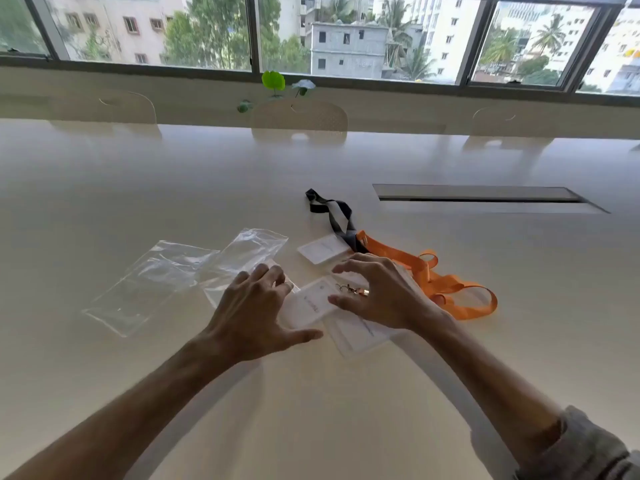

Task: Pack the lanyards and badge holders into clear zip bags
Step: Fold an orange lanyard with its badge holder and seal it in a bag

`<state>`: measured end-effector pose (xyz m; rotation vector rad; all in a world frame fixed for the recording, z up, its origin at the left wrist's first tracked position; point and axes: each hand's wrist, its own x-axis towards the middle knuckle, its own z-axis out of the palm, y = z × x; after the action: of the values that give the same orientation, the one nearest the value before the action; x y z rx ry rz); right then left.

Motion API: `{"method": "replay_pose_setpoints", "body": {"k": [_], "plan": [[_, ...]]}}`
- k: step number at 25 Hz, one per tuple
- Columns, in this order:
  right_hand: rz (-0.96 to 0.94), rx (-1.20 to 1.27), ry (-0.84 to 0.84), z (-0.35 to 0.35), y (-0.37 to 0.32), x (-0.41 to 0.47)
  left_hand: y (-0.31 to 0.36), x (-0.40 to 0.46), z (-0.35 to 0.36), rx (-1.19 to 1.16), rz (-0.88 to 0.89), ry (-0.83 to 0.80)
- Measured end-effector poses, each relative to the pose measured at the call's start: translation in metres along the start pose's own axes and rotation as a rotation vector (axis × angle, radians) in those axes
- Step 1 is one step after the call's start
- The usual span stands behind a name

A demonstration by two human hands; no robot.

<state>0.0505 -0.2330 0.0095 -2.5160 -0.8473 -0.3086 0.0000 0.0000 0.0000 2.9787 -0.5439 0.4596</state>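
Packing not yet begun: both zip bags point(152, 282) lie empty at centre-left of the counter point(346, 393), lanyards point(429, 275) and badge holders point(311, 303) loose at centre, beneath the left hand point(252, 317) and right hand point(381, 292), fingers spread, gripping nothing.

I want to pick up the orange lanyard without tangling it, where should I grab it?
Probably pinch the orange lanyard at its big open loop on the right, coming from above on the right side. That loop lies flat and free; the clip end sits under the right hand.
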Motion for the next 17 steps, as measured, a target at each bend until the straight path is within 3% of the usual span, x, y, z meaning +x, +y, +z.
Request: {"method": "replay_pose_setpoints", "body": {"k": [4, 9, 17], "plan": [[0.010, -0.132, -0.175, 0.013, 0.007, 0.002, -0.005, 0.001, 0.009, 0.019, 0.000, 0.005], [0.035, -0.045, -0.332, 0.018, 0.012, 0.013, -0.006, 0.001, 0.015, -0.038, -0.001, 0.035], [0.009, 0.043, -0.195, 0.017, 0.008, 0.015, -0.007, 0.001, 0.010, -0.053, 0.000, 0.027]]}}
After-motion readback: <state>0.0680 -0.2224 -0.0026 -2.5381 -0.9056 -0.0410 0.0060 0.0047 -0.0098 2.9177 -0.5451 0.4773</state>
